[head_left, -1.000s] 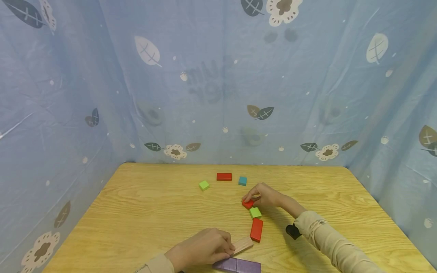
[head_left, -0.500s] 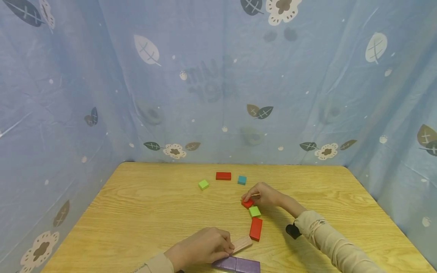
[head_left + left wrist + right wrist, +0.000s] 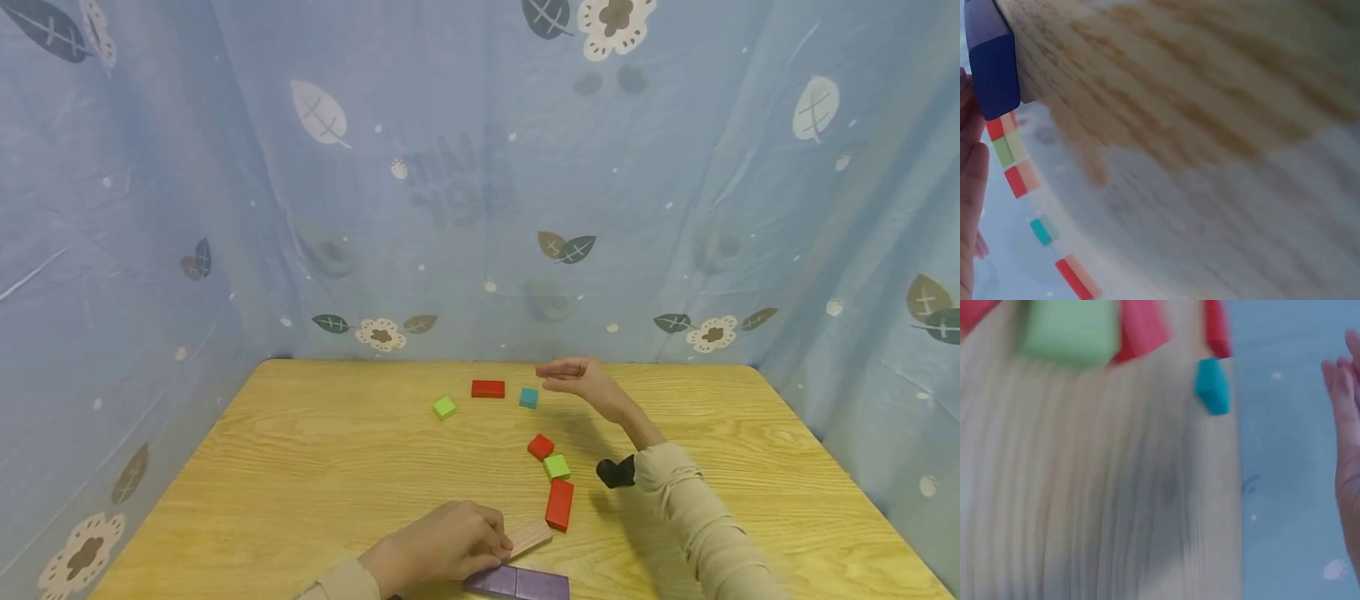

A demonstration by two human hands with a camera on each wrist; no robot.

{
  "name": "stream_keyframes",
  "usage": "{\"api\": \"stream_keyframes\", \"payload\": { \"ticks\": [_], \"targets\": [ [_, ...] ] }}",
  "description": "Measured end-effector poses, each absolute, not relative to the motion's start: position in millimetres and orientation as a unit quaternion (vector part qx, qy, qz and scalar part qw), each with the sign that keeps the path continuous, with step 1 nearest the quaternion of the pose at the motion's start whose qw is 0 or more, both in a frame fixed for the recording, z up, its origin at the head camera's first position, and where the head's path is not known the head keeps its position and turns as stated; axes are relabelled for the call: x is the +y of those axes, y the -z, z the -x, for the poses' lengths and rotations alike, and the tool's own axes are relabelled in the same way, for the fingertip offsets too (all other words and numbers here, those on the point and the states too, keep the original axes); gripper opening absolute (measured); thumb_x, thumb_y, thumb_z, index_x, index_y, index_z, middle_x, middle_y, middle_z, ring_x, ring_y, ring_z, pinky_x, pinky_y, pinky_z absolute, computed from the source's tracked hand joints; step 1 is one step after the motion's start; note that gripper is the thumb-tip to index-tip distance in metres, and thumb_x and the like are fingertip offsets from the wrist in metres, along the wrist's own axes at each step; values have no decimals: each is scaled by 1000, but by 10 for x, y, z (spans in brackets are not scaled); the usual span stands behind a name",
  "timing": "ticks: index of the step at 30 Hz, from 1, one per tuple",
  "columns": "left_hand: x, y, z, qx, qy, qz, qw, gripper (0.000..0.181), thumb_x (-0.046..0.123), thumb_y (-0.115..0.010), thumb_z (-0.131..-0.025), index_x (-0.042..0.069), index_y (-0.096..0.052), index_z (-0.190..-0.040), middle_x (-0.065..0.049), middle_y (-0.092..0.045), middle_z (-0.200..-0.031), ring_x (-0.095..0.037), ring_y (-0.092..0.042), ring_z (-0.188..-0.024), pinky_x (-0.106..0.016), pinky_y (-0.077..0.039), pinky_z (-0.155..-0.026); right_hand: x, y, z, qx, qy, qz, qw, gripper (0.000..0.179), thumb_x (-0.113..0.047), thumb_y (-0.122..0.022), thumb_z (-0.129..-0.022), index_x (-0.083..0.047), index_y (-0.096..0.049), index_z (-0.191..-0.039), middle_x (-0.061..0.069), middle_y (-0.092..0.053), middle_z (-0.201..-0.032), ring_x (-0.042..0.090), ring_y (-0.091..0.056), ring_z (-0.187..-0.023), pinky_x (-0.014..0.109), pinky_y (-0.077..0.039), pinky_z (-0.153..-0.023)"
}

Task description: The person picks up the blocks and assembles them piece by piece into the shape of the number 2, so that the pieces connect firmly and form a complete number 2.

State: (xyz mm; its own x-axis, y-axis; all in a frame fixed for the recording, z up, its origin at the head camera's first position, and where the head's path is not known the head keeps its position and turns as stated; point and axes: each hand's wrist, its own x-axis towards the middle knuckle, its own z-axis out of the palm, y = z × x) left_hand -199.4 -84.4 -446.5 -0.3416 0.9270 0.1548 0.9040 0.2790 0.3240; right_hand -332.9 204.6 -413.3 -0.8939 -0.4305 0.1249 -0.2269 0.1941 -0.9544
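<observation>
My left hand (image 3: 450,542), low in the head view, has its fingers curled at the near end of a plain wooden block (image 3: 531,537), which they pinch and partly hide. Just below the thumb lie two purple blocks (image 3: 542,585) end to end; a purple block (image 3: 994,75) also fills the upper left corner of the left wrist view. My right hand (image 3: 592,387) is raised beside a small blue block (image 3: 528,398), fingers extended and holding nothing. From the wooden block, a red block (image 3: 559,505), a green block (image 3: 557,467) and a small red block (image 3: 541,447) run away in a line.
Farther back are another red block (image 3: 488,389) and a green block (image 3: 444,408). The wood-grain table (image 3: 315,467) ends at a blue patterned curtain (image 3: 420,208), which also closes off both sides. A black wrist device (image 3: 617,472) hangs under the right sleeve.
My right hand has let go of the small red block, leaving it beside the green one, and moved up and away toward the blue block. The left hand has stayed in place.
</observation>
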Motion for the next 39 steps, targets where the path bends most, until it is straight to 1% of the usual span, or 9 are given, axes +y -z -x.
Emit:
{"api": "stream_keyframes", "payload": {
  "ticks": [3,5,10,15,18,26,29,33,39],
  "targets": [
    [-846,4459,1987,798,-181,-574,29,13,18,-66,-91,14,-77,-98,12,-66,-98,9,-58,-93,-5,-43,-78,1984,4185,3391,762,634,127,33,41,-17,-63,-93,5,-58,-127,17,-59,-128,30,-54,-120,48,-38,-104],
    [-844,4454,1982,799,-181,-573,26,13,18,-66,-91,14,-77,-98,12,-66,-98,9,-58,-93,-5,-43,-78,1932,4236,3424,746,663,64,13,44,-17,-64,-93,6,-55,-130,17,-56,-132,26,-54,-120,46,-37,-105],
    [-847,4441,1979,799,-179,-574,25,13,18,-66,-91,15,-77,-97,12,-66,-98,9,-58,-92,-5,-43,-79,1782,4393,3474,708,705,-27,-15,48,-9,-66,-91,11,-50,-132,22,-49,-137,29,-49,-125,36,-42,-103],
    [-835,4457,1982,793,-183,-581,22,13,18,-65,-92,14,-77,-96,11,-66,-98,9,-58,-93,-5,-43,-79,1713,4559,3449,723,690,-32,-19,46,-1,-67,-87,11,-52,-129,25,-51,-134,33,-49,-125,24,-48,-92],
    [-832,4461,1981,794,-183,-578,26,13,18,-65,-92,14,-77,-96,12,-66,-98,9,-57,-93,-5,-43,-80,1681,4627,3433,717,696,-40,-10,47,2,-67,-86,12,-52,-129,26,-51,-133,34,-49,-125,21,-49,-89],
    [-849,4430,1985,806,-177,-564,33,12,19,-66,-91,15,-77,-95,13,-66,-99,8,-58,-93,-5,-43,-80,1557,4636,3417,721,691,-45,12,48,1,-70,-84,8,-55,-129,24,-51,-135,34,-47,-127,38,-41,-103],
    [-859,4429,1989,806,-180,-563,36,12,18,-66,-91,15,-77,-96,13,-66,-99,8,-58,-94,-5,-43,-81,1544,4630,3390,724,690,-14,4,49,1,-73,-80,10,-57,-126,23,-55,-131,35,-48,-125,41,-41,-103],
    [-879,4435,1987,805,-185,-562,35,12,17,-67,-91,15,-77,-96,12,-66,-99,7,-59,-94,-5,-43,-81,1517,4620,3358,745,666,19,-18,47,3,-78,-74,8,-63,-118,20,-62,-121,35,-53,-118,38,-46,-97],
    [-874,4459,1986,802,-193,-563,38,12,17,-67,-91,14,-76,-97,12,-66,-100,7,-59,-94,-4,-43,-80,1470,4604,3383,803,595,-21,-28,35,12,-72,-76,10,-66,-110,25,-62,-118,40,-55,-113,40,-48,-95]
  ]
}}
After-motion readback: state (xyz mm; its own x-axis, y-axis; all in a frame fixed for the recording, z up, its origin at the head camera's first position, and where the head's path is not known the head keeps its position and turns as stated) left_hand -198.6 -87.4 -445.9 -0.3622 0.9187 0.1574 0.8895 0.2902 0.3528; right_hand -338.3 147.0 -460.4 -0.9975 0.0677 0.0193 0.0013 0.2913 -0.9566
